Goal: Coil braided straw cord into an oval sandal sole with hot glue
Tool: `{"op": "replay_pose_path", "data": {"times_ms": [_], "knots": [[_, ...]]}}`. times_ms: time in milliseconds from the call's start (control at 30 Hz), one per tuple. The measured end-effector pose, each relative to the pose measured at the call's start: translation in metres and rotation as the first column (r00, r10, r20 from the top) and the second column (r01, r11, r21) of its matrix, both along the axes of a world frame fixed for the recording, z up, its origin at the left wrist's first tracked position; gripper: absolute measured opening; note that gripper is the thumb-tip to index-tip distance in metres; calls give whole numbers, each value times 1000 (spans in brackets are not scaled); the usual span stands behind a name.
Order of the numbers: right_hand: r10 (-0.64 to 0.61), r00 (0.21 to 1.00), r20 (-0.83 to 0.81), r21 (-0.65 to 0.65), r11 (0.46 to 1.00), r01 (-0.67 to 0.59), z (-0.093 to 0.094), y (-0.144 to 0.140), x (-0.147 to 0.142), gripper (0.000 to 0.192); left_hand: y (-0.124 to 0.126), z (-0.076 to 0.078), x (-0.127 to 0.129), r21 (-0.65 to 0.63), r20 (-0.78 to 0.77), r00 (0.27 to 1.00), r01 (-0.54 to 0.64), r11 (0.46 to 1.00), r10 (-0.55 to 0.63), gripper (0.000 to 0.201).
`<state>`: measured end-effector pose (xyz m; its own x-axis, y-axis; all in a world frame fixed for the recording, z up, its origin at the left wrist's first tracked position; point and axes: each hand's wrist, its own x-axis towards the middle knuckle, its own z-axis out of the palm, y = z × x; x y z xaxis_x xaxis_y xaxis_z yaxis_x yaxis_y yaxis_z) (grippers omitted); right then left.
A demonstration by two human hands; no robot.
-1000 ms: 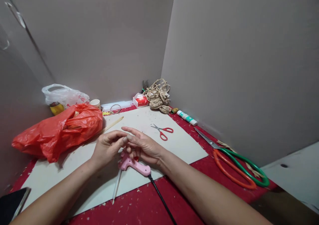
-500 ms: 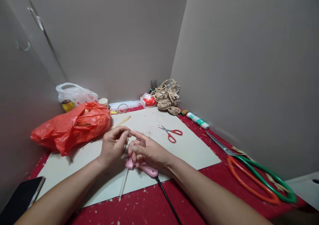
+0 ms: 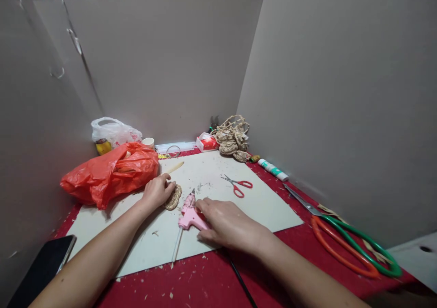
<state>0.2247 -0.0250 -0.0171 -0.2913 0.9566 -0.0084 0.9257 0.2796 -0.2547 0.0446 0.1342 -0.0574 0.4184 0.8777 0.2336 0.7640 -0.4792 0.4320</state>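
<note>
The pink glue gun (image 3: 189,214) lies on the white board (image 3: 259,208) on the counter (image 3: 205,285), right at the fingertips of the right hand (image 3: 227,226), toward ten o'clock from it. That hand rests spread and flat on the gun's handle end, not closed on it. The gun's long axis runs from five to eleven o'clock, nozzle pointing away toward eleven. The left hand (image 3: 157,192) is curled around a small coiled jute piece (image 3: 173,197), just beyond the nozzle.
</note>
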Motion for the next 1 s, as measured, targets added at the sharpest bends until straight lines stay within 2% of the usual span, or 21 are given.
{"op": "replay_pose_path", "data": {"times_ms": [133,233,367,567,733,833,900,1000], "knots": [[-90,996,-23,-27,996,89,-12,-10,5,19,-3,-1,3,-10,-73,997,34,999,-35,29],[-104,991,-83,-7,995,104,-19,-18,18,12,-4,-2,4,-23,-101,994,44,999,-46,28],[-161,974,-160,-66,986,152,-20,-31,50,23,-8,-2,4,-39,-111,992,54,998,-58,26],[-393,899,-192,-26,918,396,-27,-43,123,40,-13,-1,5,-79,-63,994,80,994,-85,24],[-534,816,-222,140,811,569,-40,-44,169,45,-9,-1,5,-151,58,996,83,985,-75,17],[-616,770,-165,156,755,637,-48,-42,186,49,-3,-3,5,-235,180,981,118,965,-76,18],[-640,759,-119,145,745,651,-55,-40,195,52,1,-4,5,-306,286,954,176,936,-87,21],[-634,770,-70,115,761,638,-61,-38,204,49,2,-6,7,-407,448,891,279,870,-76,25]]}}
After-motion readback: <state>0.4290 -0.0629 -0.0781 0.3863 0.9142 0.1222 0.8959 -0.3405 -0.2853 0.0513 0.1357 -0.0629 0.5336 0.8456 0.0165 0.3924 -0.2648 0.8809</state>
